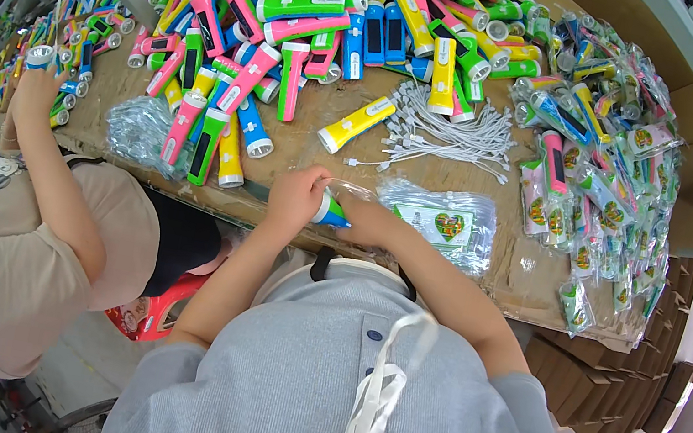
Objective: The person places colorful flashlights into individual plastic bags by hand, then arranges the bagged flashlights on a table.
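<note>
At the near edge of the table both hands are closed around one small bundle. My left hand (295,200) grips a flashlight (331,211), of which only a blue, green and white part shows between the hands. A strip of clear film, seemingly a plastic bag, runs over it to my right hand (369,221), whose fingers are curled and partly hidden. Just beyond my right hand lies a stack of clear bags (479,226) with a green and white printed card. A yellow flashlight (356,125) lies alone ahead of my hands, next to a heap of white charging cables (453,138).
A large pile of coloured flashlights (309,10) covers the far table. Bagged flashlights (598,182) are heaped at right. Clear plastic bags (139,129) lie at left. A co-worker's hand (38,83) holds a flashlight at far left. Cardboard boxes (590,385) stand below the table's right side.
</note>
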The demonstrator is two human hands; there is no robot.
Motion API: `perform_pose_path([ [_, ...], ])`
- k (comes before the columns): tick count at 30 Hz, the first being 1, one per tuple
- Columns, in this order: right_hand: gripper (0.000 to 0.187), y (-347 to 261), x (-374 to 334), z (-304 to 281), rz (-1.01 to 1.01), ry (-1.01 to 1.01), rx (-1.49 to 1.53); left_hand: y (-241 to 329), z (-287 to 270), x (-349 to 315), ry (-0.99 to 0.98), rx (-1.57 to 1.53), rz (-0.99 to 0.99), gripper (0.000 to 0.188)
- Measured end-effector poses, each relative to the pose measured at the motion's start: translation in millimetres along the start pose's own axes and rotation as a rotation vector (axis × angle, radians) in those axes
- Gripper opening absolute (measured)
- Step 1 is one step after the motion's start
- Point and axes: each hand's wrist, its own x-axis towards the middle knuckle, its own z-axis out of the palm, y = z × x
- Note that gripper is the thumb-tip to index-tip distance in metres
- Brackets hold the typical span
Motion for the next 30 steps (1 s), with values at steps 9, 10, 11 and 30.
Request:
perform_pose_path([
  [9,0.057,19.0,9.7,24.1,-0.001,0.091,-0.116,0.3,-11.8,-5.7,-0.211,-0.102,-0.196,0.016],
  [10,0.053,-1.9,4.7,9.9,0.076,0.003,-0.088,3.7,-9.9,-9.6,-0.186,-0.094,-0.159,0.017],
  [11,0.053,-8.2,6.3,7.8,0.075,-0.001,-0.083,2.1,-8.9,-13.9,-0.188,-0.092,-0.164,0.017],
  [30,0.008,41.9,-29.9,15.1,-0.006,0.519,-0.042,-12.5,24.1,-14.7,-0.266,0.319,0.327,0.014],
])
